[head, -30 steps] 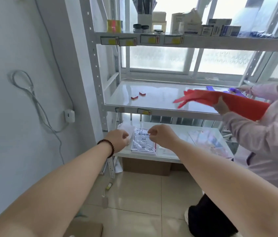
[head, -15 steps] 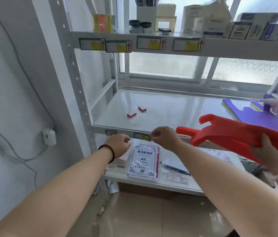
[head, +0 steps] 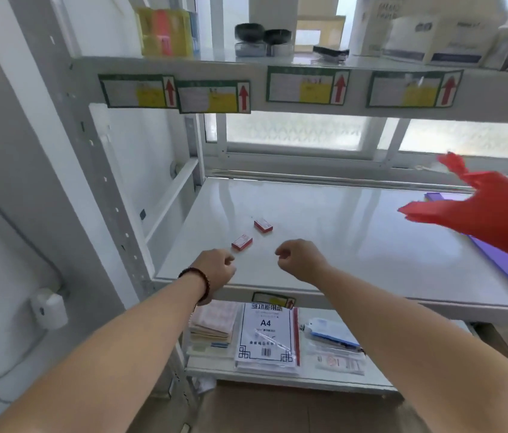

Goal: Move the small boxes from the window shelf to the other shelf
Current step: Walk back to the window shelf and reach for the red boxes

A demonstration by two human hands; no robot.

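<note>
**Both hands arrive over the window shelf, near the two red boxes**

Compared with half a second ago, both hands are now higher and more forward: before they were in front of the shelf edge, now they are above the front part of the window shelf, and the whole shelf looks closer.

At the far left, a small white device with a cable is on the wall. The left hand, with a dark bead bracelet on the wrist, has curled fingers and holds nothing. Just beyond its knuckles lies the nearer red box, flat on the shelf, not touched by the hand. A little behind and to the right lies the farther red box, also flat, a small gap apart from the first one.

The right hand is beside the left one, fingers curled as well, with nothing in it. It is near the boxes but does not touch them.

Below, on the lower shelf, a pack of A4 paper lies between a stack of notebooks and some flat packets.

At the right, another person's hand holds a red glove over a purple folder that lies on the window shelf.

Above, the upper shelf has four labels with red arrows on its front edge and carries jars and cartons.
</note>
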